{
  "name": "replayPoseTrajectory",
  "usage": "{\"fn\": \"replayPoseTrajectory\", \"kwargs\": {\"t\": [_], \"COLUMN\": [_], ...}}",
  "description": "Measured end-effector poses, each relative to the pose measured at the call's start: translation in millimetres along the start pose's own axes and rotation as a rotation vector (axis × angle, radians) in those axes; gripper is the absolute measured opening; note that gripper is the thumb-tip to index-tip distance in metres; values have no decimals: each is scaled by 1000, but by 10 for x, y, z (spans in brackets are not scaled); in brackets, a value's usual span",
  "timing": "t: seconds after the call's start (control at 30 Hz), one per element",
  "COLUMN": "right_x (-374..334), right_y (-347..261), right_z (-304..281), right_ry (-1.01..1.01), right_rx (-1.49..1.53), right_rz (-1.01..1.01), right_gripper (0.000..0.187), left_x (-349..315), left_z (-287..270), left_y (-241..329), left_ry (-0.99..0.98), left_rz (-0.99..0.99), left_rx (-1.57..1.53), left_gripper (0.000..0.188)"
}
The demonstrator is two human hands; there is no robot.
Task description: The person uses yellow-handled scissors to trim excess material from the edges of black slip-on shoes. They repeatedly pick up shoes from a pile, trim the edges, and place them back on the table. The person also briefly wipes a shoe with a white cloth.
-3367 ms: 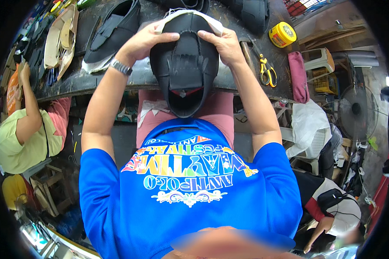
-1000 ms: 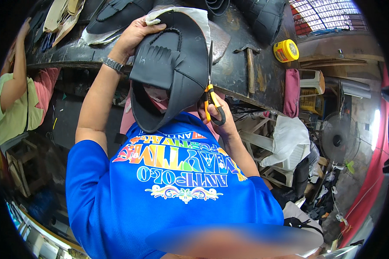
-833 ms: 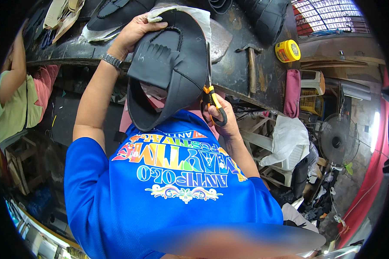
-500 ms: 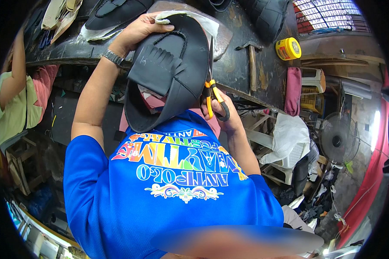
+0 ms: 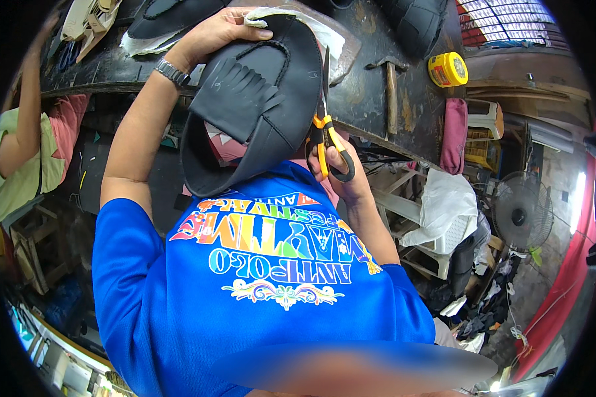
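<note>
My left hand (image 5: 215, 34) is closed on the far end of a black leather shoe upper (image 5: 297, 76), with its thumb on top. White lining (image 5: 321, 33) sticks out around that end. The upper has a braided cord and a fringed flap (image 5: 235, 92), and its open heel end hangs toward my blue shirt. My right hand (image 5: 341, 159) grips scissors (image 5: 324, 132) with yellow and black handles, fingers through the loops. Their blades point away from me along the upper's right edge; whether they touch it I cannot tell.
On the dark workbench (image 5: 361, 96) lie a hammer (image 5: 391, 99), a yellow jar (image 5: 447, 69) and other black shoe uppers (image 5: 169, 16). A maroon pouch (image 5: 453, 135) hangs at the bench edge. Another person's arm (image 5: 26, 112) is at far left. Right: a cloth-draped chair (image 5: 444, 205) and a fan (image 5: 522, 208).
The shoe upper has tilted and shifted slightly to the left, with my left hand still on its far end. The scissors stay by its right edge, turned a little. The whole view has shifted slightly.
</note>
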State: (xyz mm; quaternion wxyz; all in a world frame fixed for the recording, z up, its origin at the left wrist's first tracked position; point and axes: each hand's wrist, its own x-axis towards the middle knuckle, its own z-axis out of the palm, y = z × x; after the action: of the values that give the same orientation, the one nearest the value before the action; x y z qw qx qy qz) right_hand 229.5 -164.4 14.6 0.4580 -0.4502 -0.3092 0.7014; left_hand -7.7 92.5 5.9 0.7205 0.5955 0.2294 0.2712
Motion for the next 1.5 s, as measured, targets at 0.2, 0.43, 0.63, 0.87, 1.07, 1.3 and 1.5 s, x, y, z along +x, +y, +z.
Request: {"fn": "replayPoseTrajectory", "kwargs": {"t": [0.2,0.43,0.63,0.87,1.07,1.3,1.5], "right_x": [-16,-92,21,7,-47,31,-39], "right_y": [17,-13,-11,8,-13,53,31], "right_z": [-39,-96,-88,-127,-113,-34,-54], "right_ry": [-30,-44,-75,-102,-75,-95,-78], "right_rx": [9,-29,-66,-12,-58,20,-14], "right_rz": [-9,28,28,-1,61,-41,4], "right_gripper": [56,46,55,63,65,70,67], "left_x": [22,-13,9,14,-46,-41,-48], "left_z": [-73,-51,16,-12,96,189,151], "left_y": [-61,-8,24,47,193,273,243], "left_ry": [51,13,13,-71,-30,-43,-63], "left_rz": [-28,-87,-58,-78,-183,-197,-203], "left_rx": [75,123,155,234,220,202,238], "left_gripper": [30,35,39,39,14,21,28]}}
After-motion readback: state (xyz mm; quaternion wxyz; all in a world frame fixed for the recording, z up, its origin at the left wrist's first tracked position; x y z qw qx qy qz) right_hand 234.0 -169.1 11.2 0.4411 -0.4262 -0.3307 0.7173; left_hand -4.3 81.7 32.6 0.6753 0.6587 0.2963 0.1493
